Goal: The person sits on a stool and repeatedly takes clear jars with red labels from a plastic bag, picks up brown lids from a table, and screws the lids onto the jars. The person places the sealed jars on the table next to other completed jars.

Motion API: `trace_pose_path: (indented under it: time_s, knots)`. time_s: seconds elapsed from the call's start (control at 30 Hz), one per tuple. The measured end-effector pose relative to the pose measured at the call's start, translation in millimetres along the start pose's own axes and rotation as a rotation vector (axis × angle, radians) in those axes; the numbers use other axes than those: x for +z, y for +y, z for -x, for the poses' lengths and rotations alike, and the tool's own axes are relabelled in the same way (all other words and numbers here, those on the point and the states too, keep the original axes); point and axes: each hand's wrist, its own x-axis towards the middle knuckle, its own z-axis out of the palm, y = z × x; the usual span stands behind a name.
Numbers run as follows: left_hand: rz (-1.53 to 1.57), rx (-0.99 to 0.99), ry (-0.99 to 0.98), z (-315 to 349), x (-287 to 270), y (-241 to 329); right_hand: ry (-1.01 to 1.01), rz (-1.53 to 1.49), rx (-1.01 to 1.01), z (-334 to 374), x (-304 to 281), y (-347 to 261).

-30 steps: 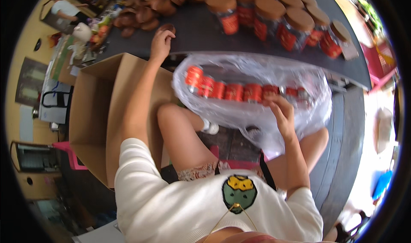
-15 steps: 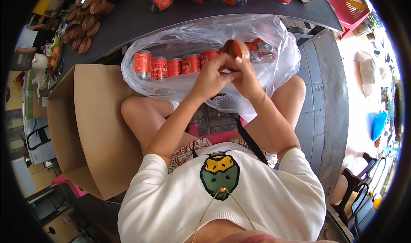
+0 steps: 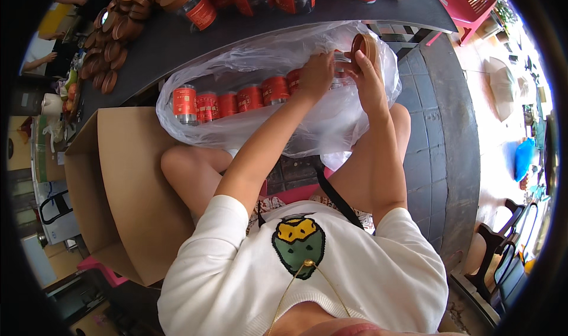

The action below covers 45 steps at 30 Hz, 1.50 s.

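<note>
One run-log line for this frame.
left hand: at clear red-labelled jars, grip unclear | right hand: holds round brown lid | jars: inside translucent plastic bag

— Please, what is worn on the upper body?
— It is a white top (image 3: 370,271), with short sleeves (image 3: 207,235) and a ribbed neckline (image 3: 310,297).
— Does it carry some marking?
— Yes, a rounded patch (image 3: 299,246) on the chest: yellow above, green below, with black outlines.
— And the neck?
— A thin, gold-coloured necklace (image 3: 308,264) having one small bead.
— And lower?
— Patterned shorts (image 3: 269,206), whitish and reddish-brown, also a black strap (image 3: 341,200).
</note>
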Motion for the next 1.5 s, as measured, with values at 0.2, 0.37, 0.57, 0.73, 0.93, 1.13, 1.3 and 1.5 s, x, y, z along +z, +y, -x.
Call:
trace_pose_path:
  time_s: [0.2,0.37,0.57,0.73,0.93,1.13,1.3,1.5]
  knots:
    - [0.660,-0.507,-0.200,48.2,-100.1,-6.1,-0.105,0.095,-0.003,13.3,13.5,-11.7]
    - [1.341,-0.485,-0.242,98.8,-140.5,29.9,-0.274,0.139,-0.016,24.0,43.3,9.2]
    - [0.065,0.053,0.074,115.7,-144.6,15.5,-0.350,-0.182,0.353,22.7,42.1,9.0]
    - [0.088,0.066,0.019,113.6,-148.6,11.9,-0.414,-0.089,0.181,28.2,49.7,18.8]
    - [0.768,-0.138,-0.068,123.5,-131.4,16.5,-0.496,0.052,-0.110,27.9,51.5,12.8]
    - [1.138,-0.426,-0.367,126.9,-136.8,20.3,-0.563,-0.081,-0.075,32.0,42.6,7.5]
    - [1.606,-0.638,-0.450,138.1,-129.7,27.7,-0.609,-0.110,-0.098,34.7,45.0,2.8]
    - [1.641,-0.693,-0.407,138.7,-127.7,32.3,-0.638,-0.162,0.001,36.6,48.7,-1.0]
